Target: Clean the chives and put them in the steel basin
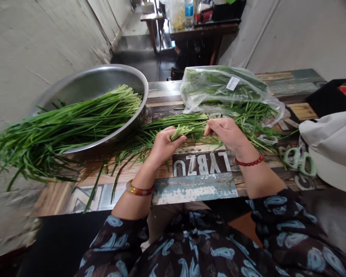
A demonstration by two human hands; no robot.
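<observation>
**Garlic chives (187,130) pinched over printed table (202,192); loose leaves at edge**

The left hand (164,146) curls, fingers pressed to the thumb on the bunch's pale ends. The right hand (223,134) pinches strands between thumb and fingertips. The bunch sits mid-table, right of a steel basin (103,69), near a plastic bag (219,82). Green-handled scissors (298,163) lie right. Hazard: loose leaves (112,173) overhang the near edge; a sleeve catching them could drag them off.

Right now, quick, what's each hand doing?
Left hand: closed, holding chives.
Right hand: closed, pinching chives.
</observation>
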